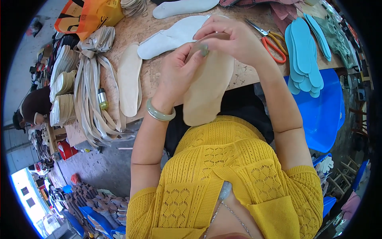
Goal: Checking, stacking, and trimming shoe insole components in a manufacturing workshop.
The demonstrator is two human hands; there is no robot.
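A tan shoe insole (209, 89) hangs over the table's front edge, its wide end toward my yellow top. My left hand (178, 71) is closed on the insole's upper left edge, with a green-stoned ring and a pale bangle on that side. My right hand (232, 38) pinches the upper end with bent fingers, which partly hide it. Behind my hands, white insoles (169, 40) lie on the table. To the left is another tan insole (129, 81), flat near the front edge.
Scissors (274, 46) with red and yellow handles lie right of my hands. Stacked teal insoles (302, 51) overhang the table above a blue tub (318, 115). At left are pale strips (89, 91), a small bottle (102, 99), insole bundles (63, 83) and an orange bag (85, 18).
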